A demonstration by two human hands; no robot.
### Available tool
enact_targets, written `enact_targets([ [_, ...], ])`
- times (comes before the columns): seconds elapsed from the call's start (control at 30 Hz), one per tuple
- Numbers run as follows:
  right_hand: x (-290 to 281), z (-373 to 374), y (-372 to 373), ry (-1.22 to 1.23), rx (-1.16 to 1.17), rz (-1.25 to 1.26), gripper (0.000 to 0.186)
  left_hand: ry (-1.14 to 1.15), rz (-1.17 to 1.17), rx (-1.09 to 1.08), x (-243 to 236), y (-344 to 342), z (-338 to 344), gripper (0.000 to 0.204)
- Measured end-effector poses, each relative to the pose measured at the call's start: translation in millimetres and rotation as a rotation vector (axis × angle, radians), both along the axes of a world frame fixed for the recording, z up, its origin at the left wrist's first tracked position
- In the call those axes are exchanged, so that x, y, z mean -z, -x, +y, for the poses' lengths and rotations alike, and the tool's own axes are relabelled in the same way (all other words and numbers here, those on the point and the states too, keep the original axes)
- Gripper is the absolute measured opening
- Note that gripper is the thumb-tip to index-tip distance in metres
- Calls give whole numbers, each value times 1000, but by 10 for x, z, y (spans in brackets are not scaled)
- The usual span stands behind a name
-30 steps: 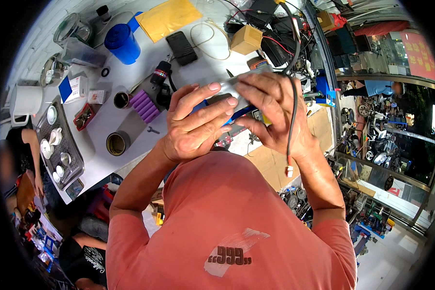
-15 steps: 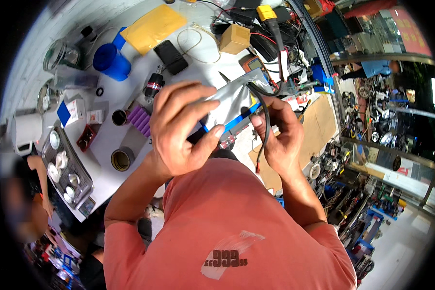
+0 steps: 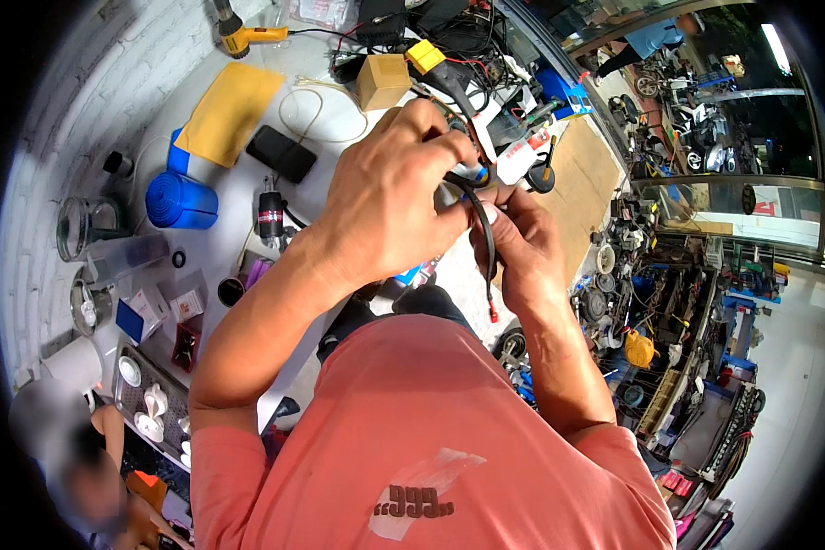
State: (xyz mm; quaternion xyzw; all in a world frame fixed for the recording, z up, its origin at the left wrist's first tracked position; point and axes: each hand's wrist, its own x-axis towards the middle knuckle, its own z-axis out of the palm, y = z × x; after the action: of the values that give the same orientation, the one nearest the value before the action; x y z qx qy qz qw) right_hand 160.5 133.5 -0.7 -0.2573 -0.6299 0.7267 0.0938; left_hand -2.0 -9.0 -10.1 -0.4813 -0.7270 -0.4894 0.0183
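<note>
My left hand (image 3: 399, 188) is raised over the near part of the table, its fingers curled inward; what they grip is mostly hidden behind them. A small blue piece (image 3: 470, 172) shows by its fingertips. My right hand (image 3: 522, 243) is close beside it, thumb and forefinger closed on a black cable (image 3: 486, 247). That cable bends over between the hands and hangs down to a small red tip (image 3: 493, 316). A thicker black lead with a yellow connector (image 3: 424, 57) rises past my left fingers. The silver-wrapped pack seen earlier is hidden now.
Beyond my hands lie a cardboard box (image 3: 383, 82), a phone (image 3: 281, 153), a yellow envelope (image 3: 229, 112) and a heat gun (image 3: 245, 38). A blue roll (image 3: 181, 200) stands left. Another person (image 3: 87, 458) is at lower left. Parts crowd shelves (image 3: 660, 357) at right.
My left hand has moved right and away from me, from spread fingers beside the silver pack to curled fingers near my right hand. The pack has gone out of sight. The view has shifted.
</note>
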Motion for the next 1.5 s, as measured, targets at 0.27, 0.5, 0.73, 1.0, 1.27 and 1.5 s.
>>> enact_targets([
  [0.27,-83,-211,-9,336,0,-240,28,272,-531,273,-178,546,166,24],
  [0.5,57,-335,26,635,227,-49,20,285,-719,431,-182,791,345,30],
  [0.73,7,-396,284,249,342,-187,24,466,-534,485,-225,807,684,31],
  [1.0,134,-408,379,29,439,-116,22,448,-594,551,-89,795,816,29],
  [1.27,73,-535,443,-171,413,-71,21,466,-308,421,8,756,931,32],
  [1.5,-61,-407,333,52,398,-221,25,464,-313,384,55,741,940,30],
])
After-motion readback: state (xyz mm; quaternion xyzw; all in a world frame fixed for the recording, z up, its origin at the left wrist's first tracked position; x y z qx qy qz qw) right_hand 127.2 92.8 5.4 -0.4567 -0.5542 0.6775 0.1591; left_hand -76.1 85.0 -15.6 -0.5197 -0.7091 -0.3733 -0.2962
